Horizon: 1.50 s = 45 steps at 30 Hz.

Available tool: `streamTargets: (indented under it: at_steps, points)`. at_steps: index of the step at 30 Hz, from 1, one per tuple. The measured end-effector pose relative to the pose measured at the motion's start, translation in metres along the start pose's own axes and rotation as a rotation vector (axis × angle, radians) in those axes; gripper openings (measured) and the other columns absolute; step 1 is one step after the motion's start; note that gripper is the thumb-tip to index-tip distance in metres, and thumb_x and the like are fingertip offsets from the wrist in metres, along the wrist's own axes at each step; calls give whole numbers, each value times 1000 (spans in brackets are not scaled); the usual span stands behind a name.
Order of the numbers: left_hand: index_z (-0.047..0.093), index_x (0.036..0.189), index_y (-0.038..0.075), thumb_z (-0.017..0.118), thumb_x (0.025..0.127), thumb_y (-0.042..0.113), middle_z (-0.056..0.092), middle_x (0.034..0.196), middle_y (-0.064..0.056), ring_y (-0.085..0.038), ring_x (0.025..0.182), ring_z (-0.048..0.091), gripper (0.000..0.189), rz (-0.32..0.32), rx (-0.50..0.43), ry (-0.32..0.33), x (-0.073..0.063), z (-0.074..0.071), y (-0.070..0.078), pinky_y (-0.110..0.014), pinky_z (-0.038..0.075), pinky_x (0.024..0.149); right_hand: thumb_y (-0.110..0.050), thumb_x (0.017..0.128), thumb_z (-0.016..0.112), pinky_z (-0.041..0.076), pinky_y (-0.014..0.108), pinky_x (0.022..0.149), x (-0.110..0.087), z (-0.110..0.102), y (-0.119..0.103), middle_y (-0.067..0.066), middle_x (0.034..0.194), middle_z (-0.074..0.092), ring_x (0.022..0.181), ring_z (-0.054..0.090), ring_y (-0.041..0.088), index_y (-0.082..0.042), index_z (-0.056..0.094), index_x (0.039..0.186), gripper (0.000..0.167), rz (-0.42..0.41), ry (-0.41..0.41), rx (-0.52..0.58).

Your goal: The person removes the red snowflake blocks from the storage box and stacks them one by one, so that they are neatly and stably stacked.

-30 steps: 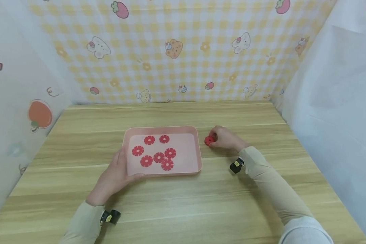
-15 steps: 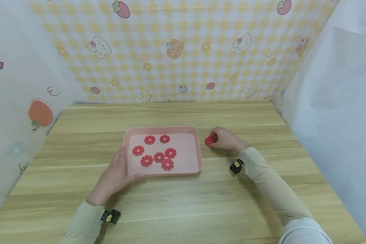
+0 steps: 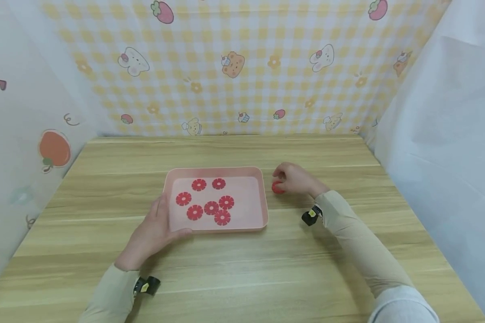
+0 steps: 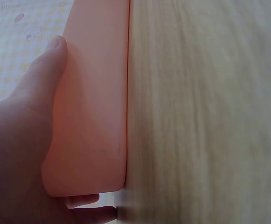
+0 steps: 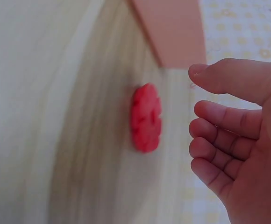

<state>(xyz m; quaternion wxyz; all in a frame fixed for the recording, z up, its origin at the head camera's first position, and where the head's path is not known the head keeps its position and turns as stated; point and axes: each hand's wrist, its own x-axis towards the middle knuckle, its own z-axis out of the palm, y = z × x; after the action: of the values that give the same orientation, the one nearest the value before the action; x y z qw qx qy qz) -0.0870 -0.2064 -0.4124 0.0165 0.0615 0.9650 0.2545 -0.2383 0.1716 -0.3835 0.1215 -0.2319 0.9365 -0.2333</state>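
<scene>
The left hand (image 3: 150,233) grips the near left corner of the pink tray (image 3: 245,202), thumb along its near wall. Seven red notched discs (image 3: 191,212) lie inside. Just right of the tray, a thick red notched piece (image 5: 144,116) rests near the right hand (image 3: 300,180), whose fingers curl loosely, thumb parted, holding nothing.

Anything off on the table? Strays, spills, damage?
One thing: a thick red notched piece lies on the table outside the pink tray, by the right hand, while seven red discs lie inside. The piece may be a stack; the blurred wrist view can't settle that. No spill or damage shows.
</scene>
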Motion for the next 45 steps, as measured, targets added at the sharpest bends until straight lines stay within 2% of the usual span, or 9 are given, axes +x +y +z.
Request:
streamTargets:
  at_steps: [8, 17, 29, 33, 35, 40, 45]
  points:
    - [7, 149, -6, 78, 68, 59, 27, 146, -29, -45, 121, 45, 126, 2, -1, 4, -1, 0, 1, -58, 50, 89, -19, 83, 71, 50, 38, 87, 11, -5, -25, 9, 103, 65, 95, 57, 23, -3, 66, 109, 30, -66, -3, -25]
    - [7, 149, -5, 78, 67, 58, 27, 146, -28, -44, 120, 44, 126, -8, -6, 2, 0, -1, 1, -58, 50, 89, -21, 86, 70, 50, 34, 85, 23, -5, -58, 7, 102, 65, 92, 55, 20, -5, 66, 111, 30, -135, -92, -52]
    - [6, 150, -3, 76, 66, 63, 26, 148, -27, -43, 122, 43, 128, -13, -26, -5, 0, -1, -2, -58, 49, 91, -23, 86, 72, 48, 31, 86, 33, 7, -90, 8, 109, 63, 96, 53, 19, -7, 65, 116, 34, -98, -248, -22]
    - [7, 150, -2, 78, 66, 61, 26, 147, -26, -42, 122, 42, 127, -15, -35, -6, 1, -1, -2, -58, 49, 91, -21, 85, 72, 47, 31, 88, 38, 13, -99, 5, 107, 62, 98, 52, 20, -9, 64, 115, 34, -83, -317, -14]
    - [6, 151, -1, 78, 66, 61, 26, 147, -25, -42, 123, 42, 127, -17, -38, -7, 2, 0, -3, -59, 48, 91, -21, 84, 72, 48, 31, 88, 39, 17, -104, 3, 104, 62, 97, 53, 19, -10, 65, 114, 32, -96, -339, -38]
    - [4, 151, 0, 78, 65, 62, 26, 148, -25, -42, 123, 42, 129, -17, -41, -8, 3, 1, -4, -59, 48, 92, -25, 85, 72, 48, 26, 87, 44, 26, -115, -5, 99, 63, 92, 56, 14, -15, 68, 109, 26, -162, -342, -180]
    - [6, 150, 0, 79, 65, 60, 28, 146, -24, -41, 121, 44, 127, -22, -39, -5, 2, 1, -4, -58, 49, 91, -23, 84, 73, 49, 27, 85, 49, 33, -125, -2, 101, 63, 90, 56, 14, -14, 67, 112, 31, -193, -369, -234]
